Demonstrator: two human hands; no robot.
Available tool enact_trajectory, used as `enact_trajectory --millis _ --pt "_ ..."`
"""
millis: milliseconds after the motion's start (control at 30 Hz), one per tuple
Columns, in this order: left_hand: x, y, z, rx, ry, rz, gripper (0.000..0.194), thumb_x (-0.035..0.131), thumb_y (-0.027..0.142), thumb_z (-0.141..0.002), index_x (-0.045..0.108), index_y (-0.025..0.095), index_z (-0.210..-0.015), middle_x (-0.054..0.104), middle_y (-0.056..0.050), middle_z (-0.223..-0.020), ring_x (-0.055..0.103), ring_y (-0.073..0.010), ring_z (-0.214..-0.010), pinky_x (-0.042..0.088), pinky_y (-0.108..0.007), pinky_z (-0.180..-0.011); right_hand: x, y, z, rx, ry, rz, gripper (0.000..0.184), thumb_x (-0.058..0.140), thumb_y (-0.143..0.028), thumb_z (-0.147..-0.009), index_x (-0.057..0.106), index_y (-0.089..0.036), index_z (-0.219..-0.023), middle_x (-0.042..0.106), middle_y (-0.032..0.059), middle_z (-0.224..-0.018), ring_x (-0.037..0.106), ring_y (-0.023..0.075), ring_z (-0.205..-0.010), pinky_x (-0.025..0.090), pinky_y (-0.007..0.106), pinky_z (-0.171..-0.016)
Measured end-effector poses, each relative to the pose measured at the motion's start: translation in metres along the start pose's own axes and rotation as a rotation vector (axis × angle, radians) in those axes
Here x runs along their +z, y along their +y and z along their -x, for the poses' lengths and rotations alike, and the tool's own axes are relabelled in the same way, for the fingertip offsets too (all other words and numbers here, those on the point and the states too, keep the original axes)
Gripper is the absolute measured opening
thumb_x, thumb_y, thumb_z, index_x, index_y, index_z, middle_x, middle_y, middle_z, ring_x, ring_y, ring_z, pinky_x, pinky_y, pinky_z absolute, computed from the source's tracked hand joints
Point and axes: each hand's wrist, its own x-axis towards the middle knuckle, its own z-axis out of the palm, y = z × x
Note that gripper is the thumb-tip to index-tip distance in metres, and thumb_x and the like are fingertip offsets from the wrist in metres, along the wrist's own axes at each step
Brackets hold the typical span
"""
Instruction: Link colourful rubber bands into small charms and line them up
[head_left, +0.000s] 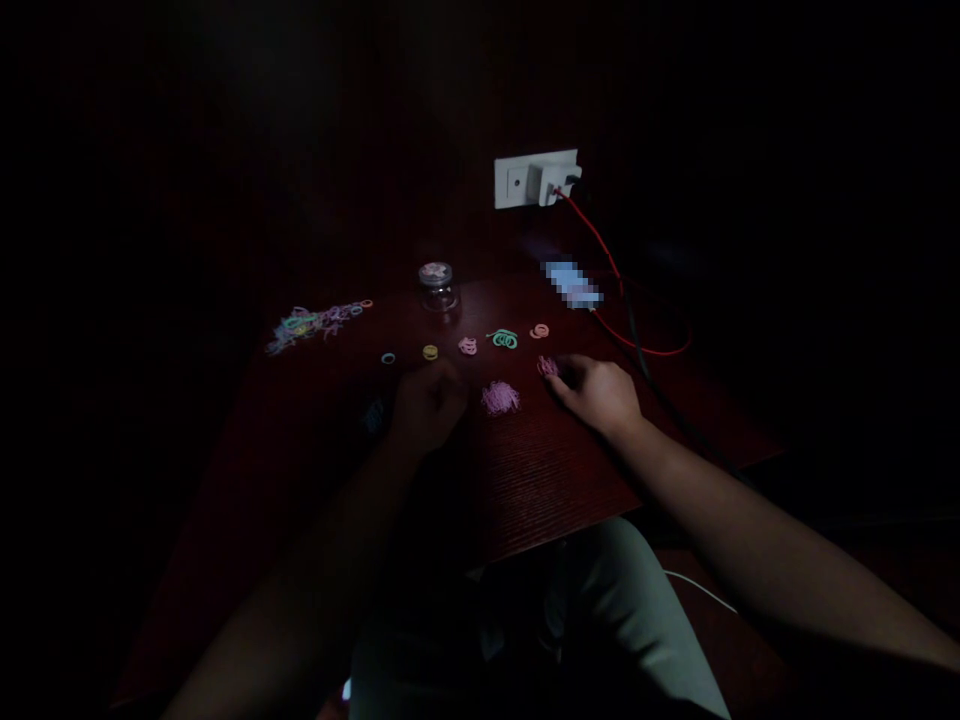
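Note:
My right hand point(600, 388) rests at the right of the table, its thumb and fingers curled onto a small pile of reddish-pink rubber bands point(547, 366). To its left lies a loose heap of pinkish-purple rubber bands point(500, 398). My left hand point(431, 405) is curled closed in shadow, just in front of the yellow bands point(430, 352); whatever its fingers may hold is hidden. Beside it sits a dim bluish heap of bands point(373, 414). In a row behind are a blue band point(388, 358), pink bands point(468, 346), green bands point(505, 339) and orange bands point(540, 331).
A mixed heap of bands point(307, 325) lies at the far left of the dark wooden table point(555, 480). A lidded clear jar point(438, 287) stands at the back. A phone point(573, 284) and red cable point(600, 238) run to the wall socket point(517, 182).

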Motion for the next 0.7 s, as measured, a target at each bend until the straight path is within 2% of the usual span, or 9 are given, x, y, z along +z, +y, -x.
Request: enact_trajectory --millis 133,333,433,500,567,633,700 --pt "-0.001 0.002 0.001 -0.010 0.001 0.003 0.016 0.053 0.019 -0.077 0.045 0.018 -0.063 0.045 0.004 -0.051 0.040 -0.0079 -0.045 0.030 -0.020 -0.044 0.001 0.000 -0.004 -0.023 -0.036 0.004 0.044 0.049 -0.056 -0.085 0.069 -0.028 -0.112 0.075 0.0063 -0.093 0.069 0.0230 -0.079 0.047 0.030 -0.065" --pt "-0.005 0.004 -0.001 0.036 0.031 -0.025 0.014 0.053 0.019 -0.077 0.046 0.018 -0.064 0.046 0.005 -0.051 0.041 -0.0083 -0.046 0.031 -0.020 -0.045 -0.002 -0.001 -0.002 -0.014 -0.040 0.009 0.051 0.042 -0.059 -0.087 0.065 -0.026 -0.119 0.074 0.0086 -0.095 0.069 0.0248 -0.080 0.047 0.032 -0.066" --pt "-0.011 0.004 -0.003 0.043 0.080 -0.058 0.018 0.053 0.023 -0.078 0.045 0.018 -0.063 0.043 0.005 -0.050 0.039 -0.0085 -0.045 0.029 -0.021 -0.045 -0.001 0.000 -0.002 -0.016 -0.036 -0.005 0.054 0.045 -0.060 -0.084 0.063 -0.023 -0.120 0.073 0.0093 -0.093 0.068 0.0258 -0.079 0.047 0.033 -0.065" --pt "-0.016 0.004 -0.004 0.035 0.136 -0.090 0.020 0.052 0.025 -0.080 0.045 0.019 -0.062 0.042 0.005 -0.050 0.038 -0.0088 -0.045 0.029 -0.022 -0.046 -0.002 0.001 -0.002 -0.037 0.015 -0.042 0.054 0.047 -0.060 -0.083 0.064 -0.022 -0.117 0.072 0.0090 -0.092 0.067 0.0258 -0.080 0.048 0.034 -0.068" --pt "-0.022 0.004 -0.005 0.023 0.202 -0.112 0.021 0.052 0.026 -0.081 0.045 0.019 -0.062 0.040 0.005 -0.049 0.037 -0.0091 -0.045 0.029 -0.022 -0.046 -0.004 0.000 -0.001 -0.098 0.133 -0.066 0.054 0.048 -0.059 -0.083 0.065 -0.018 -0.115 0.069 0.0117 -0.100 0.064 0.0267 -0.090 0.048 0.036 -0.077" --pt "-0.027 0.004 -0.005 0.011 0.264 -0.119 0.021 0.051 0.025 -0.080 0.044 0.019 -0.062 0.039 0.006 -0.049 0.036 -0.0093 -0.045 0.028 -0.022 -0.045 -0.004 0.000 0.001 -0.173 0.228 -0.053 0.061 0.053 -0.059 -0.081 0.060 -0.015 -0.122 0.063 0.0161 -0.113 0.059 0.0307 -0.104 0.046 0.041 -0.088" --pt "-0.032 0.004 -0.006 -0.007 0.319 -0.125 0.020 0.051 0.023 -0.079 0.043 0.019 -0.061 0.037 0.006 -0.048 0.034 -0.0091 -0.045 0.026 -0.022 -0.045 -0.002 0.000 0.001 -0.323 0.182 -0.055 0.071 0.055 -0.058 -0.080 0.049 -0.014 -0.135 0.054 0.0170 -0.130 0.051 0.0327 -0.119 0.043 0.045 -0.097"
